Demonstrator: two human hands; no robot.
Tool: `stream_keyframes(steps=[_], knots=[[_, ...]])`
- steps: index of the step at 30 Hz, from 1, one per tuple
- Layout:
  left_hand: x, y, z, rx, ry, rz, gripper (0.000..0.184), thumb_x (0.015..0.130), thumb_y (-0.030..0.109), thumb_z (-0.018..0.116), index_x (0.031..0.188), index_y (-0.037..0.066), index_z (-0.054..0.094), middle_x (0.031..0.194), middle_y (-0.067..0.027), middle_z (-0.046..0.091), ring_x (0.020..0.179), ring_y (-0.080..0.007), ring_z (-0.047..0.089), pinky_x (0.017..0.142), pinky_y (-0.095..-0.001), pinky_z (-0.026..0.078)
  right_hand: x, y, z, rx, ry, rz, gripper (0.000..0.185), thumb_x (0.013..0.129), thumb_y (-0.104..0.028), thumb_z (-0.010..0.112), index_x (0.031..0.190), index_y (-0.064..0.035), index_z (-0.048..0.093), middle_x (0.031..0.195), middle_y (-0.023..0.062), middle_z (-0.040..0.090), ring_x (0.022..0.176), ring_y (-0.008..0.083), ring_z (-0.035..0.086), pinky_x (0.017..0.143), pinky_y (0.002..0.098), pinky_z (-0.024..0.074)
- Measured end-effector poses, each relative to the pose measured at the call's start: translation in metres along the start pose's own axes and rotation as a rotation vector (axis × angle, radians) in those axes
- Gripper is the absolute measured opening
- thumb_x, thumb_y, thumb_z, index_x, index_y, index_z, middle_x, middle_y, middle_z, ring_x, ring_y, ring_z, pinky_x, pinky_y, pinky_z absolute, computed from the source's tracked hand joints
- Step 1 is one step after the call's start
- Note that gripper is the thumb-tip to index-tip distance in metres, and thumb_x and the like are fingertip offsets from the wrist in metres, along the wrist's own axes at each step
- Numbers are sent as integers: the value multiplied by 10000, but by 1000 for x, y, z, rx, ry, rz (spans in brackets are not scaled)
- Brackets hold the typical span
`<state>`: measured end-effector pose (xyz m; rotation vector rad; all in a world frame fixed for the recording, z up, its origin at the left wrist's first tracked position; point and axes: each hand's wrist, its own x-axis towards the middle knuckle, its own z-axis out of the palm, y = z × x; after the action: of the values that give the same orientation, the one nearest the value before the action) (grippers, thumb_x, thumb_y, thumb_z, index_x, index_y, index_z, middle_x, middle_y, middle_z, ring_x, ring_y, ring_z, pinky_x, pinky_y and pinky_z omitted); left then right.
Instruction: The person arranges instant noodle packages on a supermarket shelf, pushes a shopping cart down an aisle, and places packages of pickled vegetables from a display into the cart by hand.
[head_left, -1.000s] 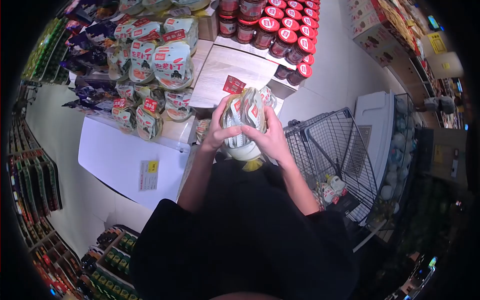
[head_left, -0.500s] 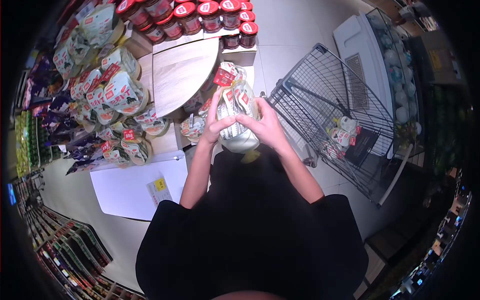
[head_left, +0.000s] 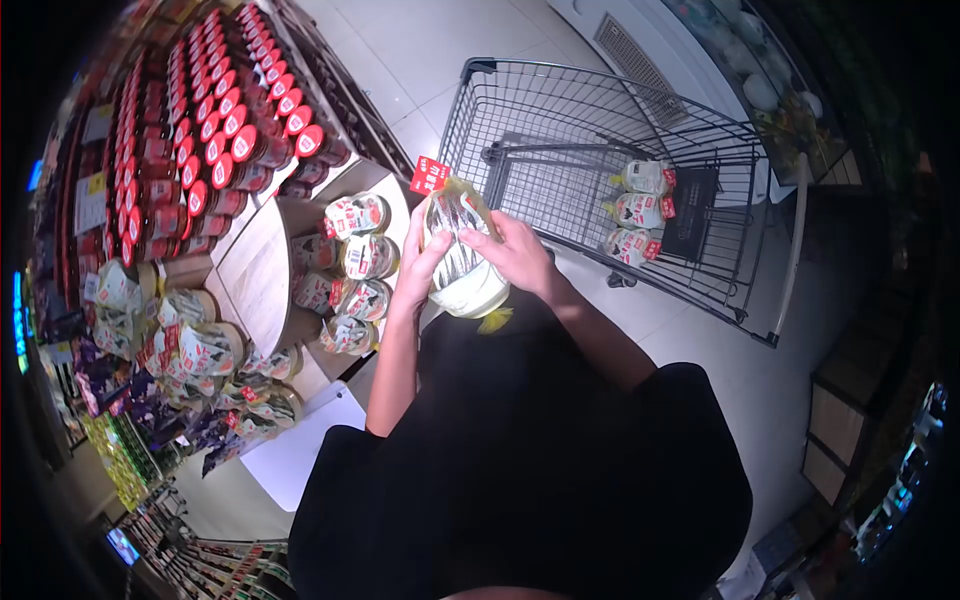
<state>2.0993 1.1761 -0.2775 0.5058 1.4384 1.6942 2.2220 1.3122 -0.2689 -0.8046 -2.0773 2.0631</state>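
In front of my chest I hold a wrapped food package [head_left: 460, 280] in clear film. It has a red printed tag at its far end and a gathered yellow end near me. My left hand [head_left: 418, 268] grips its left side, and my right hand [head_left: 522, 258] grips the right side, with both thumbs on top. Whatever my fingers do underneath is hidden. Beyond my right hand stands a wire shopping cart [head_left: 560, 190], in which several similar packages [head_left: 640, 210] lie. To the left of my hands, more wrapped tubs [head_left: 370, 257] sit on a low shelf.
Rows of red-lidded jars [head_left: 245, 143] fill the stepped display at upper left. A curved wooden shelf board [head_left: 255, 275] juts out below them, above more wrapped tubs [head_left: 210, 350]. A white panel [head_left: 310, 440] is at lower left. A white chiller case [head_left: 625, 50] stands behind the cart.
My view has turned right, so the cart now sits nearer the middle and the jar display farther left. The package stays in both hands, slightly turned, its red tag now facing up more plainly.
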Motion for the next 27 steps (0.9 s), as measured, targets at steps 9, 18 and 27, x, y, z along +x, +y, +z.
stream_keyframes(steps=[9, 18, 27], knots=[[82, -10, 83, 113, -150, -37, 668, 891, 183, 672, 1454, 18, 354, 1336, -143, 514, 1211, -202, 513, 1040, -344, 403, 3, 19, -87, 76, 198, 24, 489, 959, -395, 603, 1190, 35, 577, 1044, 119, 653, 963, 163, 607, 882, 327, 470], [150, -51, 118, 76, -325, -56, 749, 865, 171, 732, 1454, -9, 305, 1321, -197, 522, 1195, -241, 547, 1021, -359, 443, 13, 44, -109, 120, 556, 30, 532, 972, -429, 546, 1289, -2, 528, 1125, 172, 664, 1076, 281, 643, 925, 369, 471], [172, -83, 172, 589, -472, 29, 969, 721, 184, 849, 1494, 79, 275, 1264, -205, 611, 1140, -318, 633, 953, -397, 509, -16, 95, -151, 254, 634, 350, 595, 986, -435, 547, 1382, 3, 471, 1232, 173, 613, 1118, 213, 593, 956, 333, 448]])
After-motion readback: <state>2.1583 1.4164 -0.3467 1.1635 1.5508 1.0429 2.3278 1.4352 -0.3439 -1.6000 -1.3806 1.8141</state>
